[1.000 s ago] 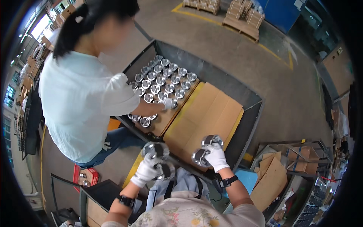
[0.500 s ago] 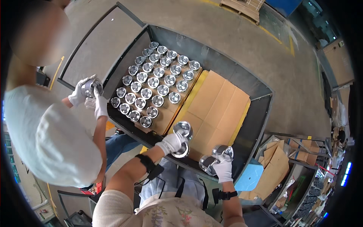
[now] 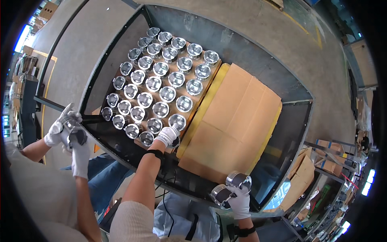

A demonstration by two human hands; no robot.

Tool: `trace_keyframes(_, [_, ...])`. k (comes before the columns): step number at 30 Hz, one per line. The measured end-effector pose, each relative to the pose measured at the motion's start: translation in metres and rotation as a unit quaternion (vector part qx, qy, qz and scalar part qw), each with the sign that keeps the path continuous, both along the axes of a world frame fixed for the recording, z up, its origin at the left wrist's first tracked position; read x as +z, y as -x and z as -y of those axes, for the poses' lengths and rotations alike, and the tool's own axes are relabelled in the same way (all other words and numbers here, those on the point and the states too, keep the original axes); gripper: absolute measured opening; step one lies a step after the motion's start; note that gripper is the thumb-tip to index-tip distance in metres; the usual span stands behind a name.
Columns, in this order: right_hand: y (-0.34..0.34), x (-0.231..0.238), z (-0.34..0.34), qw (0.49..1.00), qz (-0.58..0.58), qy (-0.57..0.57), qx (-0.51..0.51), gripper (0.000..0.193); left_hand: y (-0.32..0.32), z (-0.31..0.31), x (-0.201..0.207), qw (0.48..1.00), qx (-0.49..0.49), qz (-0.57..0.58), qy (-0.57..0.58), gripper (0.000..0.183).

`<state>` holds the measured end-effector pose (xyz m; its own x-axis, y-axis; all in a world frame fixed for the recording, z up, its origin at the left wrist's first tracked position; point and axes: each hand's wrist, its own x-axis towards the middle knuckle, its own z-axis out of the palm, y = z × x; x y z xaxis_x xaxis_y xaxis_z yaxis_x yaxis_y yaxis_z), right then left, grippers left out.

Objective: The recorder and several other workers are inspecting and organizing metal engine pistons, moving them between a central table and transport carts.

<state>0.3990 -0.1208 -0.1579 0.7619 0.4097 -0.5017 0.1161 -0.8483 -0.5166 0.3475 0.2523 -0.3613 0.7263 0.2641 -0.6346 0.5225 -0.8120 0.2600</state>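
Head view, looking down into a dark metal bin (image 3: 258, 68) on a concrete floor (image 3: 258, 24). Inside the bin, on the left, shiny metal cups (image 3: 161, 86) stand upright in tight rows on a cardboard sheet; on the right lies a bare stack of flat cardboard (image 3: 238, 121) with a yellow edge.

The person's left hand (image 3: 167, 135), in a white glove, reaches over the near wall of the bin to the near right corner of the rows. Its fingers (image 3: 172, 131) are curled around one metal cup (image 3: 174, 142) at the end of the front row, just beside the yellow edge; the cup is mostly hidden under the glove, so I cannot tell whether it is lifted or resting on the sheet.

The right hand (image 3: 240, 199), also gloved, is held near the body over the near rim of the bin, well apart from the rows. Its fingers are closed on two metal cups (image 3: 229, 187), lying tilted side by side, touching each other.

At the left, a co-worker's gloved hands (image 3: 66, 131) hold another metal part (image 3: 75, 135) outside the bin, near its left corner. Cardboard boxes (image 3: 328, 155) sit at the right edge.
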Motion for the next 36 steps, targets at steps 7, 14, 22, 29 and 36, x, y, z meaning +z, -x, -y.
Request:
trace_keyframes(7, [-0.014, -0.033, -0.043, 0.998, -0.045, -0.023, 0.043, 0.031, 0.032, -0.013, -0.053, 0.995, 0.101, 0.001, -0.018, 0.029])
trace_keyframes(14, [-0.043, -0.073, -0.105, 0.976, 0.041, -0.015, 0.215, 0.016, 0.041, 0.015, 0.006, 0.977, -0.090, 0.057, -0.184, 0.032])
trace_keyframes(22, [-0.116, -0.103, -0.158, 0.972, 0.025, -0.092, 0.215, 0.019, 0.090, 0.110, 0.166, 0.924, 0.115, 0.358, -0.068, 0.023])
trace_keyframes(29, [-0.217, -0.082, -0.257, 0.971, 0.097, -0.071, 0.209, 0.023, 0.130, 0.113, 0.142, 0.939, 0.089, 0.328, -0.042, 0.017])
trace_keyframes(36, [-0.300, -0.161, -0.316, 0.997, 0.031, -0.055, 0.054, 0.029, 0.058, 0.061, 0.176, 0.991, -0.079, 0.065, 0.092, 0.020])
